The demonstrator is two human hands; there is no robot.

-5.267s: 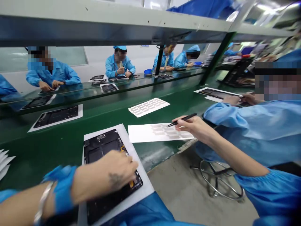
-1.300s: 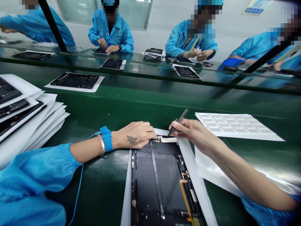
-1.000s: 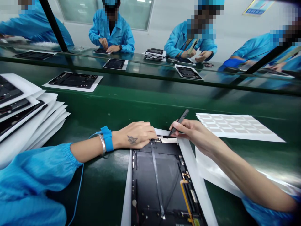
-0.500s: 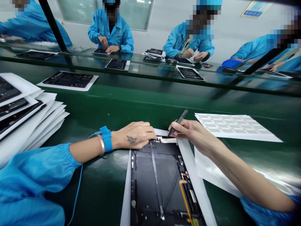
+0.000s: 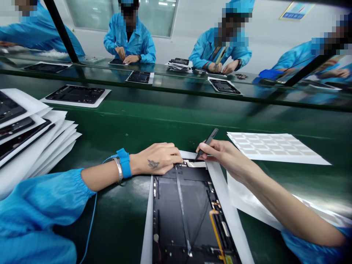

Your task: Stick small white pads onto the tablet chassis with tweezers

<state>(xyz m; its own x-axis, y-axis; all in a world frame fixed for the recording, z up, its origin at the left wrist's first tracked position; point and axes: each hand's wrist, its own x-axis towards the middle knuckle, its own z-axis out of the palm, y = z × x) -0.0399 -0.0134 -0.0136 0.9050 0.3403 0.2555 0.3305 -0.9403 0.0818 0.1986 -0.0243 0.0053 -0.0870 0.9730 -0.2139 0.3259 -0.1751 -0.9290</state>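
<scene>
A black tablet casing (image 5: 181, 216), open with its inner side up, lies on a white sheet (image 5: 230, 216) on the green bench. My left hand (image 5: 156, 159) rests at the casing's top edge, fingers curled together against a small white strip (image 5: 196, 164). My right hand (image 5: 220, 152) pinches black tweezers (image 5: 207, 143), their tips at that same edge. A yellow flex cable (image 5: 216, 231) runs along the casing's lower right. Beside my right hand lies a sheet of pale labels (image 5: 275, 148).
A tall stack of tablets on white sheets (image 5: 33, 135) stands at the left. Another tablet (image 5: 75, 94) lies farther along the green bench. A blue wrist strap (image 5: 124, 163) and cord circle my left wrist. Several people in blue gowns work across the bench.
Over the last second my hands have stayed at the casing's top edge, and the view has drifted slightly. Several seconds ago the casing lay farther off, with my right hand lifted away from it.
</scene>
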